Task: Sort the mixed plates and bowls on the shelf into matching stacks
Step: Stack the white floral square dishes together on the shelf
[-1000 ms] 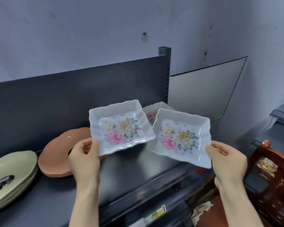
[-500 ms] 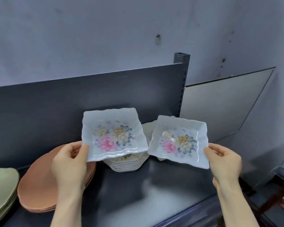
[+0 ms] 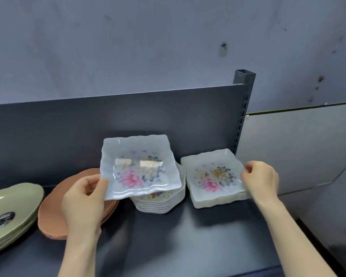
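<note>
Left hand [image 3: 82, 198]: grips floral dish [image 3: 138, 166] by its 8 o'clock corner, above white stack [image 3: 160, 200].
Right hand [image 3: 262, 176]: fingers curled on second dish [image 3: 214, 178], 3 o'clock edge, on shelf [image 3: 188, 236].

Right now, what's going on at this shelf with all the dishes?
A person is sorting dishes on a dark shelf. The left hand holds one floral square dish above a white stack. The right hand grips a matching dish sitting on a low pile beside it. Brown plates and green plates are stacked at left.
</note>
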